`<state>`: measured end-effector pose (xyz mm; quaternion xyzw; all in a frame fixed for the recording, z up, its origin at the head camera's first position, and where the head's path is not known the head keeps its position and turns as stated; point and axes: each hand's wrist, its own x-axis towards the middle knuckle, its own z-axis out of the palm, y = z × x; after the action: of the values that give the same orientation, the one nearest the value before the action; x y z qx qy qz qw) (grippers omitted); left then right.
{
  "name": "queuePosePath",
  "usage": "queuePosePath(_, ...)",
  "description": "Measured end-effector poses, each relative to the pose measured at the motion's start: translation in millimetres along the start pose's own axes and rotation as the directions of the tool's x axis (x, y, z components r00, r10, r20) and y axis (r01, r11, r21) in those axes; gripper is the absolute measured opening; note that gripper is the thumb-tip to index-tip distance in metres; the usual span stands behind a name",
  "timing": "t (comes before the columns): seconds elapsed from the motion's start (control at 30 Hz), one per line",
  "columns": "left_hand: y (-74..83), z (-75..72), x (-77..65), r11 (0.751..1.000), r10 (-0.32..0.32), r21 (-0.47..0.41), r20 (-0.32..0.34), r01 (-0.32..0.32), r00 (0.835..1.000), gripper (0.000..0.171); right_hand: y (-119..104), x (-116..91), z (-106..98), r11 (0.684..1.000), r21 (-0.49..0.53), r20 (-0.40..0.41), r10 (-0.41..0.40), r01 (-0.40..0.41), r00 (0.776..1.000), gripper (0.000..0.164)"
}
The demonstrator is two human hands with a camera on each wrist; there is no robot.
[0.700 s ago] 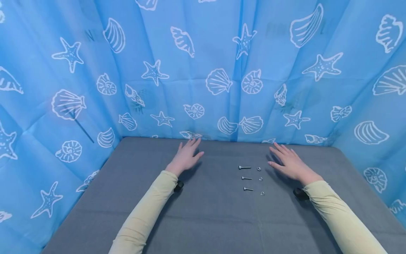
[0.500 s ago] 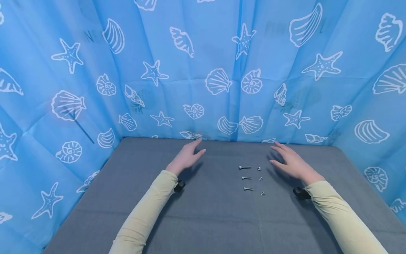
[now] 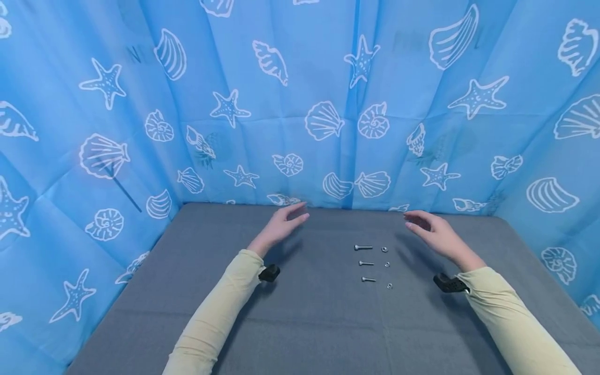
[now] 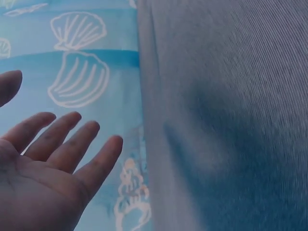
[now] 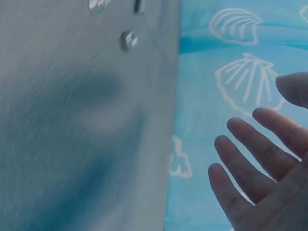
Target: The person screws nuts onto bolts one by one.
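Three metal bolts lie in a column on the grey cloth: a longest bolt (image 3: 363, 248) at the back, a middle bolt (image 3: 366, 263) and a shortest bolt (image 3: 369, 280) in front. To the right of each sits a hex nut: a back nut (image 3: 384, 249), a middle nut (image 3: 387, 264) and a front nut (image 3: 389, 286). My left hand (image 3: 280, 227) hovers left of the bolts, fingers extended and holding nothing. On the other side, my right hand (image 3: 438, 235) is raised above the cloth near the nuts, its fingers relaxed and bare.
A grey cloth-covered table (image 3: 319, 323) spreads under both arms. Blue curtains (image 3: 290, 140) with white shell and starfish prints hang along its back and sides. Each wrist carries a black device, the left wrist device (image 3: 269, 273) and the right wrist device (image 3: 450, 283).
Both hands have turned so their palms face inward more. The left hand has shifted slightly right, and the right hand has lifted a little. The bolts and nuts stay put.
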<state>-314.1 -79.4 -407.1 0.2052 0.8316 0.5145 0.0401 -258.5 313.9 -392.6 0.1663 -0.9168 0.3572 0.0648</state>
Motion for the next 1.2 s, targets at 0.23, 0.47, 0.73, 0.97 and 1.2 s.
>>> queuePosePath(0.23, -0.6, 7.1, 5.1, 0.944, -0.031, -0.327, 0.074, 0.054, 0.997, 0.050, -6, 3, -2, 0.983, 0.179, 0.026, 0.040, -0.044, 0.999, 0.041)
queuePosePath(0.47, 1.7, 16.1, 7.1, 0.864, -0.079, -0.485, 0.128, 0.132, 0.989, 0.046, -12, 6, 1, 0.919, 0.376, 0.106, 0.084, -0.118, 0.991, 0.051)
queuePosePath(0.73, 3.2, 32.3, 8.7, 0.808, -0.102, -0.552, 0.212, 0.205, 0.972, 0.046, -10, 9, 11, 0.823, 0.528, 0.174, 0.135, -0.208, 0.975, 0.056)
queuePosePath(0.97, 0.9, 48.9, 4.4, 0.810, -0.136, -0.526, 0.257, 0.257, 0.957, 0.048, -9, 8, 21, 0.824, 0.519, 0.189, 0.147, -0.226, 0.971, 0.058)
queuePosePath(1.2, 1.3, 68.4, 6.4, 0.815, -0.177, -0.495, 0.284, 0.302, 0.942, 0.051, -7, 9, 29, 0.815, 0.532, 0.195, 0.147, -0.230, 0.970, 0.055)
